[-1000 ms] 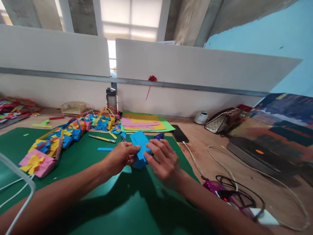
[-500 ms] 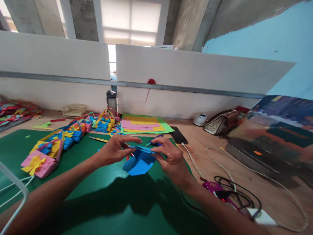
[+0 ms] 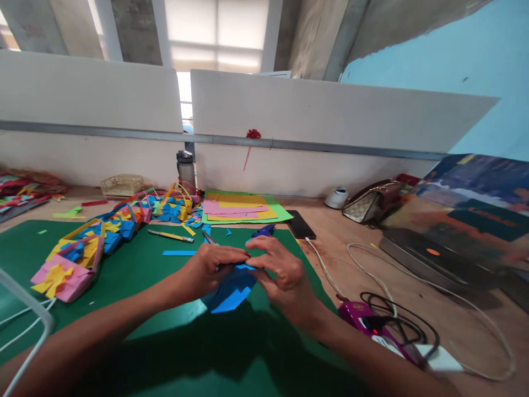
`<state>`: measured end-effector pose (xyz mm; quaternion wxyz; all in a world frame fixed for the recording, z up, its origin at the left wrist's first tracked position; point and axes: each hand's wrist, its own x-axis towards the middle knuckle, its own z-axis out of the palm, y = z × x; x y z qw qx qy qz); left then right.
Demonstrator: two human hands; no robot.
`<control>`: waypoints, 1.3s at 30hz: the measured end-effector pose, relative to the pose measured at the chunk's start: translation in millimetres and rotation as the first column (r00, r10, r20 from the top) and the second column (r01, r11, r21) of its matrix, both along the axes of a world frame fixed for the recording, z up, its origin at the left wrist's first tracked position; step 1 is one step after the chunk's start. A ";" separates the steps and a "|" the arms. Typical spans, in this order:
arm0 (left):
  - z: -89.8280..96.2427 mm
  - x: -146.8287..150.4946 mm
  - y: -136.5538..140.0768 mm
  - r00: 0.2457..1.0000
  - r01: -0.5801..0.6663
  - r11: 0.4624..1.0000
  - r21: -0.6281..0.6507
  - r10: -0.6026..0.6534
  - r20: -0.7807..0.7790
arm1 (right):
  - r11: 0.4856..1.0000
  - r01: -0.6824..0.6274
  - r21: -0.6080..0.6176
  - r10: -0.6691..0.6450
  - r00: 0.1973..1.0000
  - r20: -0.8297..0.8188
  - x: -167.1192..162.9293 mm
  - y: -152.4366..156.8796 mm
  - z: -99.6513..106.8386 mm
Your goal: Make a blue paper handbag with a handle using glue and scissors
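A folded piece of blue paper is held between my two hands above the green cutting mat. My left hand grips its upper left edge, with the fingers partly covering it. My right hand pinches the upper right edge between thumb and fingers. Just beyond the hands lie a utility knife, a blue paper strip and a blue glue gun. Scissors show partly behind my left hand.
Small paper baskets with flowers line the left side. Coloured paper sheets are stacked at the back. A phone with a white cable, a purple power strip and a dark case are on the right. A bottle stands behind.
Both hands have come closer together and lower, and the blue paper has tilted and dropped slightly with them. The utility knife, strip and glue gun are now less covered.
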<state>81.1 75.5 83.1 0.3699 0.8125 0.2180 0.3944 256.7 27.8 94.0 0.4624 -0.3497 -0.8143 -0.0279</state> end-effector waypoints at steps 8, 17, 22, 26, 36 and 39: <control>6.9 0.1 -6.7 0.996 -0.089 0.989 -0.115 0.092 0.018 | 0.987 -0.009 -0.162 -0.008 0.995 -0.104 -3.1 -9.2 5.0; 8.7 -7.7 -2.2 0.998 -0.013 0.997 -0.072 0.008 -0.068 | 0.944 0.030 -0.328 -0.064 0.994 -0.094 2.2 -13.8 18.3; 10.1 -8.6 -1.4 0.995 0.014 0.999 -0.042 -0.018 -0.101 | 0.975 0.055 -0.217 -0.046 0.998 0.046 7.5 -15.0 14.3; 8.8 -9.3 -0.4 0.994 0.046 0.999 -0.004 -0.046 -0.101 | 0.997 0.029 -0.072 -0.014 0.979 0.202 10.0 -15.8 13.8; 2.9 -9.9 2.3 0.988 0.066 0.996 0.055 -0.057 -0.147 | 0.988 0.125 0.094 -0.150 0.923 0.355 5.5 -19.5 12.3; 3.2 -9.6 2.0 0.985 0.074 0.991 0.115 -0.054 -0.165 | 0.980 0.142 0.137 -0.183 0.913 0.366 4.7 -20.1 11.8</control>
